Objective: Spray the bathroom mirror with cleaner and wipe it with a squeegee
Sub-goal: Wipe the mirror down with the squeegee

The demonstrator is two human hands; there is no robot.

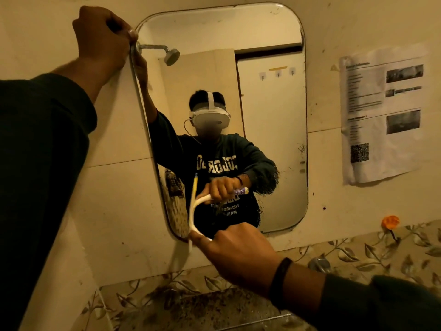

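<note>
I have my left hand [105,37] clamped on the top-left corner of the mirror [269,115], and my right hand [238,252] gripping the white squeegee [193,225] at its lower-left edge. Below my right hand a speckled worktop [202,309] meets leaf-patterned tiles (grubby), with a printed notice [381,115] taped to the beige wall right of the mirror.

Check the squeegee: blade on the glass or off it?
On, at the mirror's lower left corner. The squeegee's blade edge meets its own reflection there, held by the right hand. Left hand grips the top left edge.
</note>
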